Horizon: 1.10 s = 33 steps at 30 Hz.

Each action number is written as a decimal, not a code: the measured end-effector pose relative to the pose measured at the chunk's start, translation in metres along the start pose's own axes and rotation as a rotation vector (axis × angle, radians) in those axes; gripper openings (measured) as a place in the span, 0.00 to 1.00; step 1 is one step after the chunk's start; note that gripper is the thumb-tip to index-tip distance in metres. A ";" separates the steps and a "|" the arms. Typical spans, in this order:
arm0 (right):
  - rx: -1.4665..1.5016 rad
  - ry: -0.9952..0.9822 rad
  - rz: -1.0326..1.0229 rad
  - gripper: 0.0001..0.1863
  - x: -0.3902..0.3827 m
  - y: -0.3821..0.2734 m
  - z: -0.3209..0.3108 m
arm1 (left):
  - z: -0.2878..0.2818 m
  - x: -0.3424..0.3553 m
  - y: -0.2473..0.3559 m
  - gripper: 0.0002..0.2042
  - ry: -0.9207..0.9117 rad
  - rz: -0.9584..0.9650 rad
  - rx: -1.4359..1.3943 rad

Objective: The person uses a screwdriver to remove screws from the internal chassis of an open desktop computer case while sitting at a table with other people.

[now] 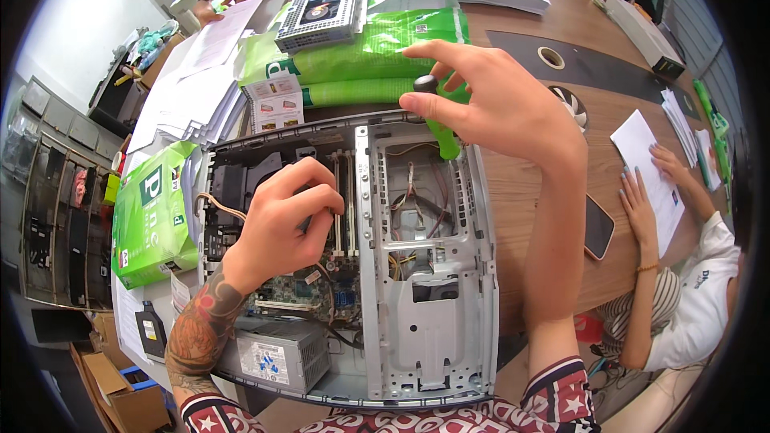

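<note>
An open desktop computer case (429,313) lies in front of me, its insides exposed. My left hand (289,212) is over the motherboard (301,289), beside the long memory slots (345,208). Its fingers are curled together, and what they hold, if anything, is hidden. Above the case's far right part is my right hand (497,100), index finger stretched and thumb apart from it. A screwdriver (443,140) with a green handle and black end passes behind that thumb, apparently held by the curled lower fingers. Its tip is out of sight. A silver power supply (281,357) sits at the near left.
Green paper packs lie at left (152,216) and beyond the case (385,48); a metal drive cage (321,12) rests on the far ones. At right are a phone (597,227), tape roll (551,58), fan (571,104), and another person's hands (638,200) on paper.
</note>
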State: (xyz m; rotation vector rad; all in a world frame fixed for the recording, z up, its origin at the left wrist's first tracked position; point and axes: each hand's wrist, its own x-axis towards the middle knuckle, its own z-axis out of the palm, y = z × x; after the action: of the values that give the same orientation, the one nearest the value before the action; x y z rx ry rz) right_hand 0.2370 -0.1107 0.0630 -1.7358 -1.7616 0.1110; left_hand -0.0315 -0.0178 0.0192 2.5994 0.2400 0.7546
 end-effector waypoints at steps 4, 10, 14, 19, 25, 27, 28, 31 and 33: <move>-0.024 -0.012 0.049 0.29 -0.013 0.012 -0.017 | 0.012 0.017 0.008 0.07 -0.018 0.025 -0.024; 0.009 -0.052 0.044 0.27 -0.003 -0.008 -0.019 | -0.003 0.009 0.016 0.11 0.091 -0.076 -0.010; 0.030 0.281 -0.014 0.23 -0.007 -0.008 -0.022 | 0.013 0.015 0.023 0.08 0.294 -0.176 -0.104; 0.353 0.737 -0.156 0.25 -0.004 -0.015 -0.021 | 0.010 0.002 0.016 0.09 0.367 -0.307 -0.206; 0.288 1.145 -0.381 0.18 0.005 -0.011 -0.021 | 0.000 -0.002 0.012 0.11 0.210 -0.174 -0.225; 0.356 1.177 -0.330 0.17 0.003 -0.012 -0.023 | 0.008 0.002 0.023 0.10 0.313 -0.207 -0.215; 0.393 1.179 -0.279 0.18 0.000 -0.012 -0.025 | 0.004 -0.002 0.016 0.09 0.254 -0.177 -0.200; 0.539 1.109 -0.220 0.18 -0.011 -0.008 -0.027 | -0.011 -0.005 0.005 0.06 0.112 -0.104 -0.155; 0.507 1.119 -0.251 0.19 -0.013 -0.012 -0.032 | -0.014 -0.008 0.004 0.06 -0.048 -0.033 -0.089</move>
State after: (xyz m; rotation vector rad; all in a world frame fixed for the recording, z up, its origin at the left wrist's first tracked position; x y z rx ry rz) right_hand 0.2417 -0.1365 0.0891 -0.8695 -0.9538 -0.4137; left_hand -0.0457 -0.0185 0.0283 2.5198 0.2296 0.6757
